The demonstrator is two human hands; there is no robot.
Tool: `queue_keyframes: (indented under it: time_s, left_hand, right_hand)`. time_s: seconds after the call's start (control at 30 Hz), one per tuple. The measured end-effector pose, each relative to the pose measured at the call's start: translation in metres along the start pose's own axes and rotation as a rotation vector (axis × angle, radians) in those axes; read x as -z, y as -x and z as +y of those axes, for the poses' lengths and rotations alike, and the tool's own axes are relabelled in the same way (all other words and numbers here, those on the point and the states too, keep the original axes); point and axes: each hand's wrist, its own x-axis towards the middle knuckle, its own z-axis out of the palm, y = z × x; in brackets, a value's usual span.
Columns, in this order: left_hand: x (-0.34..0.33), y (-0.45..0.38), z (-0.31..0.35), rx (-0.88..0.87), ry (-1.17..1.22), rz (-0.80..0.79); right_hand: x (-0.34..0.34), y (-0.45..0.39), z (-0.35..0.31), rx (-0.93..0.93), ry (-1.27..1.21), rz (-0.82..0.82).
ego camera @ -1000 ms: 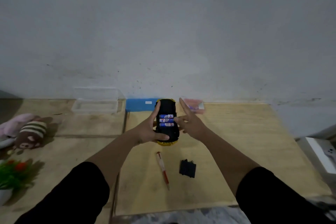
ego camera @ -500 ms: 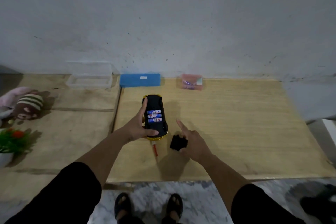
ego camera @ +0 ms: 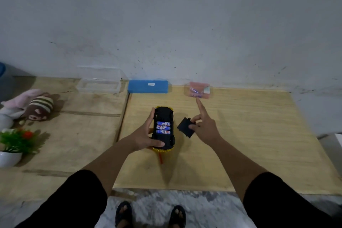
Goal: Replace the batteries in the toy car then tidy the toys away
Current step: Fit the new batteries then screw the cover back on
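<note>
batteries (ego camera: 163,127) seated in car (ego camera: 164,129) | left hand (ego camera: 146,136) grips car | right hand (ego camera: 205,127) pinches cover (ego camera: 185,129) | left: refit cover, tidy toys

Both arms reach forward; the left hand (ego camera: 146,135) curls in a grip, the right hand (ego camera: 205,127) pinches, forefinger straight.

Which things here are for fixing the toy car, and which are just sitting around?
For the job:
toy car, upside down, held by the left hand
three batteries in it
black battery cover, pinched by the right hand
red screwdriver under the car

Just sitting around:
potted plant
blue case
clear box
pink box
</note>
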Motion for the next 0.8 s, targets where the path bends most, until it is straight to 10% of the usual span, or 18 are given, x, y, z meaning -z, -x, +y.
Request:
queue_keyframes:
  time_s: [0.8]
  left_hand:
    - [0.003, 0.000, 0.049, -0.077, 0.101, -0.078]
  right_hand:
    - [0.008, -0.035, -0.089, 0.259, 0.142, -0.303]
